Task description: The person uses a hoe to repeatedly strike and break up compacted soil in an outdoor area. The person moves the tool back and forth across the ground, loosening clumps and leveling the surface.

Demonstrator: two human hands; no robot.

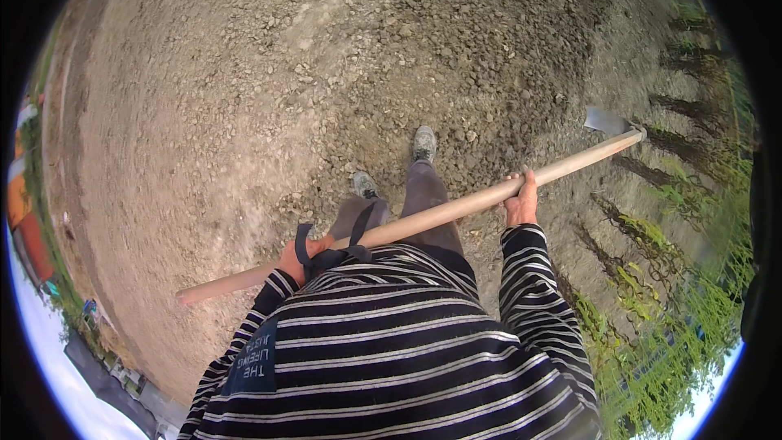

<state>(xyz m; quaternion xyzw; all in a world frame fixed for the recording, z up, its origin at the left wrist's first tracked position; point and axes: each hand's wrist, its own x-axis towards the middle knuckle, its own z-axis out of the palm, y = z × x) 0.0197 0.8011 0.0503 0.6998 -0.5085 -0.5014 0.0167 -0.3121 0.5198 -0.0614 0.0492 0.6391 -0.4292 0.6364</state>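
A hoe with a long pale wooden handle lies slantwise across the front of my body. Its grey metal blade is at the right, the higher end in view, and the bare handle end points to the lower left. My right hand is closed around the handle from below, between my legs and the blade. Close to my waist, my left hand grips the lower part of the handle; a black tied strap hides some of its fingers. The blade appears raised off the soil.
Dry, cloddy soil spreads ahead, darker and loosened toward the upper right. My shoes stand on it. Leafy green plants with dark shadows or stems line the right side. Orange structures show at the far left rim.
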